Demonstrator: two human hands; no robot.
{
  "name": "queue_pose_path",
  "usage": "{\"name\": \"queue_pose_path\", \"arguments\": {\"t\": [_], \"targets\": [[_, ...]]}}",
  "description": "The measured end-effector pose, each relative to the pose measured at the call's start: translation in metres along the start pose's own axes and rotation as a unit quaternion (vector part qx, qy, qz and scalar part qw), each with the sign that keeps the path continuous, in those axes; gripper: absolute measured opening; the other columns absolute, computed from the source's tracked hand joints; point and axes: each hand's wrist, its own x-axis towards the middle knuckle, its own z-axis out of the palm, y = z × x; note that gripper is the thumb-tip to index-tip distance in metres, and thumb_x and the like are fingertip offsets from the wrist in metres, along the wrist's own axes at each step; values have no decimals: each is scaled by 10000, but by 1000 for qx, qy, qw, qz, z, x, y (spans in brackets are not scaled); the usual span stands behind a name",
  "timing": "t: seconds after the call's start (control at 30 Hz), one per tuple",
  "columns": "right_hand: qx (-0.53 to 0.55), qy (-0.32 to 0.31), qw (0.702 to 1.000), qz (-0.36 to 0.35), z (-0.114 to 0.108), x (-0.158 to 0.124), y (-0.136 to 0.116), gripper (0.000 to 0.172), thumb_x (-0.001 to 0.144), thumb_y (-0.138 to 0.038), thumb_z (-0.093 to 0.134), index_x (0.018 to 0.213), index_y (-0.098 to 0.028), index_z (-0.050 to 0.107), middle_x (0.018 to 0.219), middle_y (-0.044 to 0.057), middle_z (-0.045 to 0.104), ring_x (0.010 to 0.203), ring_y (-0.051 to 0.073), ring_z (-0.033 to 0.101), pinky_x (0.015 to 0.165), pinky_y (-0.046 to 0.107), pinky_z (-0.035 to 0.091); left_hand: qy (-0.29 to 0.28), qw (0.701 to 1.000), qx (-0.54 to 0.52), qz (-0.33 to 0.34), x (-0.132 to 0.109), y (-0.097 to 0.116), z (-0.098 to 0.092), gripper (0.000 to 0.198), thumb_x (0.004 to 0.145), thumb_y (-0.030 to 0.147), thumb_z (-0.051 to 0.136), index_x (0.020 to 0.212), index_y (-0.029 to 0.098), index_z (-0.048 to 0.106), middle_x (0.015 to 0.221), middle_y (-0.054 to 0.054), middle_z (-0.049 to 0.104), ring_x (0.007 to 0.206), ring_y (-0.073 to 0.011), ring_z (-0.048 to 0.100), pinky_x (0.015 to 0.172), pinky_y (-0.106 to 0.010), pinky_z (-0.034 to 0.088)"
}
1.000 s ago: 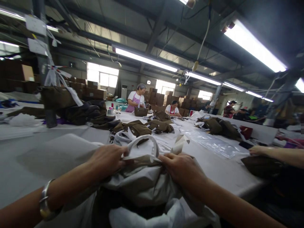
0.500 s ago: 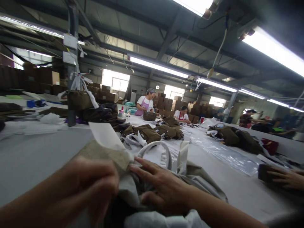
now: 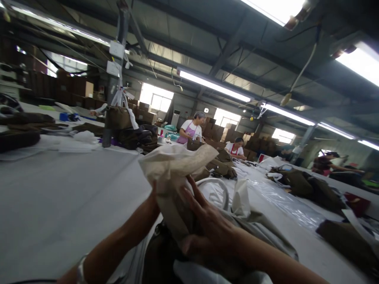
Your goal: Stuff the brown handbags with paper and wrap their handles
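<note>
Pressed right hand (image 3: 209, 228), fingers spread, flat against the near face of a crumpled pale sheet (image 3: 177, 163), left hand (image 3: 153, 201) behind it, fingers hidden, grip impossible to tell.

Single view: head-worn camera at the near end of the long white worktable (image 3: 59, 205), facing down its length. It is pitched high, so roof beams and the long fluorescent ceiling tubes (image 3: 213, 84) fill the upper half of the frame, with tabletop at lower left. Near field is very close to the lens: the person's right hand (image 3: 207, 227) and the crumpled cream fabric piece (image 3: 174, 165) at lower centre. Wide-angle, lines bend at the edges. Aproned co-workers (image 3: 192, 128) appear small at mid-frame, far off.
</note>
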Motion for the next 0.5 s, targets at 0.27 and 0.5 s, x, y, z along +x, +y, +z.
{"name": "queue_pose_path", "arguments": {"t": [0.27, 0.5], "targets": [[4, 190, 965, 181, -11, -31, -7, 570, 890, -190, 629, 1445, -197, 499, 1290, 153, 686, 1266, 314, 642, 1049, 441, 561, 129, 913, -333, 197, -22, 3, 14, 569, 1019, 689, 344, 1252, 266, 644, 1107, -61, 751, 1046, -239, 702, 934, -371, 548], [-1, 209, 969, 133, -24, -40, -31, 261, 807, -151, 610, 1039, -251, 672, 855, 40, 726, 790, 209, 742, 697, 248, 624, 96, 820, 331, 458, -36, -28, 49, 248, 1013, 148, 426, 868, 156, 628, 705, -33, 680, 596, -172, 631, 626, -300, 502]]}}
